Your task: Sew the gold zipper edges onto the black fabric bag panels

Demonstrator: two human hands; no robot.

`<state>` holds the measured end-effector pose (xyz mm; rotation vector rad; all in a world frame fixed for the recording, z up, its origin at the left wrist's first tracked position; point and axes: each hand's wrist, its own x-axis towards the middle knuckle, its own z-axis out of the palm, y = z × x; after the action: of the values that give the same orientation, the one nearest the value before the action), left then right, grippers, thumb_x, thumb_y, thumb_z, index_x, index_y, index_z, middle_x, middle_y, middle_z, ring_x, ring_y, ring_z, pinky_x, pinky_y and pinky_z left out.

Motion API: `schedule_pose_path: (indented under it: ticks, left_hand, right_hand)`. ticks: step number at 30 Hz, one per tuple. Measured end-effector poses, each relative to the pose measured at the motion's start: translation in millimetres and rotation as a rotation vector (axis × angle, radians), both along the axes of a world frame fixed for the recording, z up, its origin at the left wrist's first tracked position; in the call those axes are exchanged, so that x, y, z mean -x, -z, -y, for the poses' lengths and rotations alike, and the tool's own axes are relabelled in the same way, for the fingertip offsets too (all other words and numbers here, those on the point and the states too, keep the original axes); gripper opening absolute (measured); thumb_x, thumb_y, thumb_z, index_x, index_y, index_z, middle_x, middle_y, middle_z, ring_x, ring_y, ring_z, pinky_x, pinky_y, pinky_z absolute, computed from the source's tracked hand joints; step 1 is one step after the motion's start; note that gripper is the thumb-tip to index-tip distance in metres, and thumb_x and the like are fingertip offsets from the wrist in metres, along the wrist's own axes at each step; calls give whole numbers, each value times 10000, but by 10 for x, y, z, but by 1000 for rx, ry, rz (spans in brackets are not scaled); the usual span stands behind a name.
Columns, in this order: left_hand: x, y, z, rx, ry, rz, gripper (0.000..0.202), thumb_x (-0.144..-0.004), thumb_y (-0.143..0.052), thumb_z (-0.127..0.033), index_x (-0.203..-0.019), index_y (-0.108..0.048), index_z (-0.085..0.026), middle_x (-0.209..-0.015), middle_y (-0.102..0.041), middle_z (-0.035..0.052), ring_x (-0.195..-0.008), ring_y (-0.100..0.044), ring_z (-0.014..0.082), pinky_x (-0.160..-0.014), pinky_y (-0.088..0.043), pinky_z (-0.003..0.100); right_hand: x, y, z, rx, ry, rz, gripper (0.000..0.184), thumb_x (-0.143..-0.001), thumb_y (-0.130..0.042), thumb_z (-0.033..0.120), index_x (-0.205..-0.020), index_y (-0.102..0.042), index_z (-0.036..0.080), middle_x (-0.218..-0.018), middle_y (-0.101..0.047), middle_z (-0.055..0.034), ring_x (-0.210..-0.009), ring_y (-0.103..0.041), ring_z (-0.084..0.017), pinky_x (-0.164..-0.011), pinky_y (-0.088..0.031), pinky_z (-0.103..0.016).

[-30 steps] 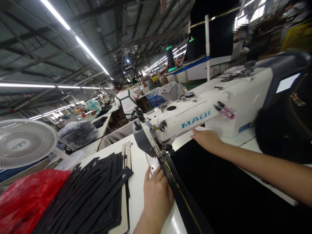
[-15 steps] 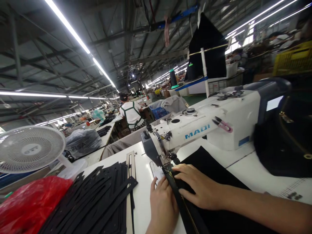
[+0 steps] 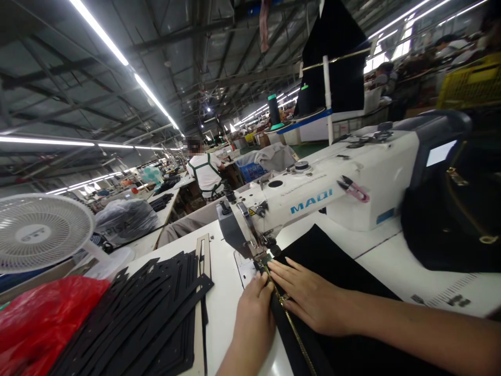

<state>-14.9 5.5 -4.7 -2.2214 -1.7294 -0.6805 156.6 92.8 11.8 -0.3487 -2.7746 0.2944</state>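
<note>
A black zipper with gold teeth [image 3: 294,328] runs down from the needle area of the white sewing machine [image 3: 313,201], over a piece of black fabric [image 3: 324,256]. My left hand [image 3: 254,313] is closed at the zipper's left edge, its fingertips just in front of the presser foot [image 3: 263,259]. My right hand [image 3: 313,300] lies flat on the fabric, fingers stretched towards the foot and touching the zipper's right side. A gold slider [image 3: 283,298] shows beside that hand's fingers.
Black cut strips [image 3: 144,313] lie in a pile on the left, beside a slotted template [image 3: 202,256]. Beyond are a red plastic bag [image 3: 50,313] and a white fan [image 3: 37,232]. Pink thread snips [image 3: 354,189] rest on the machine. A person [image 3: 205,169] works farther off.
My left fingers have closed in at the zipper's edge. My right hand has flattened, with its fingers closer together. The zipper's gold teeth and slider show more plainly. The view has shifted slightly.
</note>
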Motion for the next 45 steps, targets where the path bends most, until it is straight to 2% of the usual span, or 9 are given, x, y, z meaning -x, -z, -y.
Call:
schedule_pose_path:
  ticks: [9,16,20,25,28,31,35,38,45]
  left_hand:
    - [-51,-29,-12,22,-26,109,351,-716,-475,-59,-1020,-629,-145,-1122,-632,136,-1051,-589,263,-910,-504,447]
    - [-56,-45,-37,14,-36,148,351,-720,-475,-60,-1014,-642,-154,-1079,-661,107,-1000,-617,248,-912,-507,418]
    - [-118,-58,79,20,-52,150,402,-701,-460,-48,-1047,-638,-152,-1109,-651,116,-1022,-612,257,-914,-505,423]
    - [-232,-25,231,2,-59,129,402,-696,-456,-27,-1041,-644,-115,-1091,-658,141,-1010,-623,271,-920,-498,435]
    - [-291,-35,276,34,-106,161,420,-706,-446,-1,-1063,-637,-114,-1123,-644,140,-1042,-608,263,-942,-480,436]
    - [-336,-72,289,51,-133,235,389,-725,-468,1,-1045,-648,-127,-1110,-651,132,-1038,-611,250,-941,-483,410]
    - [-365,-97,271,33,-146,233,351,-735,-490,7,-1008,-661,-133,-1090,-655,136,-1020,-620,250,-903,-507,390]
    - [-340,-83,224,19,-109,230,352,-734,-482,25,-994,-663,-132,-1080,-657,132,-1032,-615,233,-912,-495,363]
    - [-147,41,-9,-21,-80,207,346,-749,-450,5,-995,-662,-116,-1081,-650,156,-1043,-610,242,-909,-494,362]
  right_hand:
    - [28,78,-70,-1,-26,-5,488,-914,-365,286,-1345,-396,58,-1405,-340,-184,-1309,-290,-284,-1059,-268,-509]
    - [128,49,-220,-42,-20,-61,453,-886,-408,259,-1300,-462,82,-1352,-435,-171,-1260,-380,-280,-1039,-310,-505]
    - [-74,-120,40,-159,62,-30,437,-804,-432,146,-1220,-537,60,-1300,-482,-200,-1210,-432,-340,-981,-377,-533]
    - [-482,-310,546,-48,-103,-104,526,-773,-509,213,-1292,-486,137,-1296,-503,-132,-1160,-503,-276,-993,-421,-385]
    - [-457,-189,623,-24,-108,-98,550,-729,-491,159,-1273,-509,87,-1300,-480,-161,-1179,-479,-297,-999,-414,-401]
    - [-279,88,592,-86,-107,-94,510,-707,-450,125,-1184,-564,-15,-1226,-531,-220,-1146,-504,-323,-993,-412,-423]
    - [-133,377,568,-147,-52,-178,423,-748,-429,151,-1093,-620,-1,-1145,-596,-217,-1092,-551,-301,-992,-413,-407]
    - [-125,412,549,-200,-40,-233,411,-738,-390,77,-1068,-629,23,-1138,-610,-191,-1087,-557,-258,-985,-421,-366]
    - [-40,261,373,-181,-38,-234,461,-672,-388,51,-1062,-630,20,-1123,-622,-178,-1064,-573,-244,-965,-442,-341]
